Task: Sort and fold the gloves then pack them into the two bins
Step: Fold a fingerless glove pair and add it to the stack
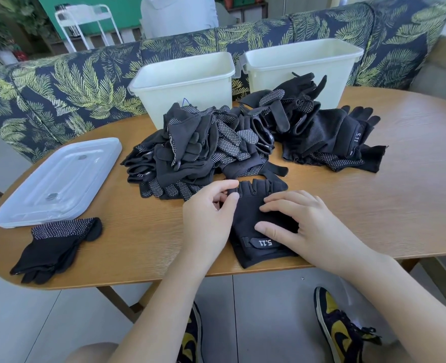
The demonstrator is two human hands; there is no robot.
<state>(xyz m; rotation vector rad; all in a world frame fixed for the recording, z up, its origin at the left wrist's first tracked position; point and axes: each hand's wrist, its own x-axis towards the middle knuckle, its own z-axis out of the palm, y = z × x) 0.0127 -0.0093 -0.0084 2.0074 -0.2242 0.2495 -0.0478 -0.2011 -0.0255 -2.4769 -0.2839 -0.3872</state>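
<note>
A black fingerless glove [248, 213] with a "5.11" wrist strap lies flat near the table's front edge. My left hand [208, 213] pinches its left finger edge between thumb and forefinger. My right hand [295, 221] presses flat on the glove's back. Behind them sits a big pile of black gloves [206, 148], many with white-dotted palms. A second heap of "5.11" gloves [329, 137] lies to the right. Two pale bins stand at the back, the left bin [182, 82] and the right bin [303, 61]. A folded dotted glove pair [56, 244] lies at the front left.
A clear plastic lid [56, 182] rests on the wooden table [400, 179] at the left. A leaf-patterned sofa [59, 87] runs behind the table. A person in light clothes [177, 14] stands beyond it. My shoes show below the table edge.
</note>
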